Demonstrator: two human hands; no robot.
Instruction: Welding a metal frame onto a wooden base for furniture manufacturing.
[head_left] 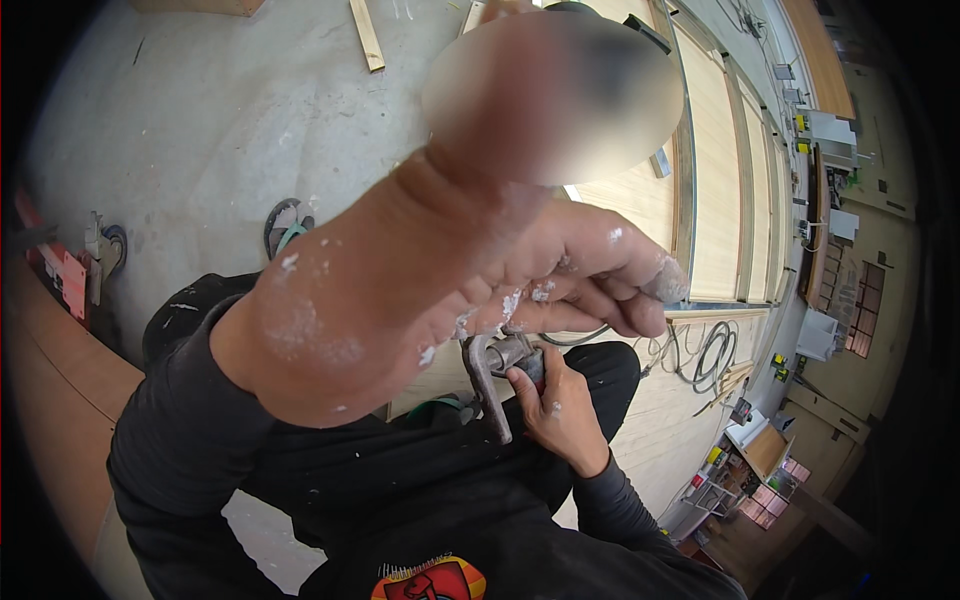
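My left hand (520, 260) is raised very close in front of me, flecked with white material. Its fingers stretch to the right, slightly curled, with nothing seen in them. The thumb side runs up into a blurred patch. Lower down, over my lap, my right hand (568, 412) is closed round the dark body of a metal tool with a bent bar (487, 385). The tool's upper end passes behind the left fingers, so its exact kind does not show. I cannot tell whether the left hand touches it.
Framed wooden panels (712, 150) extend along the right, with a coiled cable (714, 352) beside them. A wood strip (367, 36) lies on the concrete floor (200, 120). Red equipment (66, 272) stands at the left, near a brown board (75, 370). My sandalled foot (286, 226) shows left of centre.
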